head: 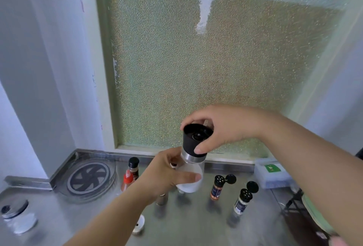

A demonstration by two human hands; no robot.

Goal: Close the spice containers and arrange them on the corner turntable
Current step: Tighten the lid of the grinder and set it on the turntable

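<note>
I hold a salt grinder (pixel 193 157) up above the steel counter. My left hand (pixel 169 175) grips its white glass body and my right hand (pixel 220 127) clasps its black top. The round clear turntable (pixel 88 180) lies in the back left corner with nothing on it. On the counter two small spice jars stand with black flip lids open: an orange one (pixel 217 188) and a white one (pixel 242 200). A black-capped jar (pixel 133 168) and a red-topped bottle (pixel 127 181) stand next to the turntable. A brown jar (pixel 162 199) is partly hidden by my left wrist.
A salt jar with a metal lid (pixel 16 216) sits at the front left. A small white cap (pixel 138 224) lies on the counter near my left forearm. A clear plastic box (pixel 273 173) stands at the back right. A frosted window rises behind the counter.
</note>
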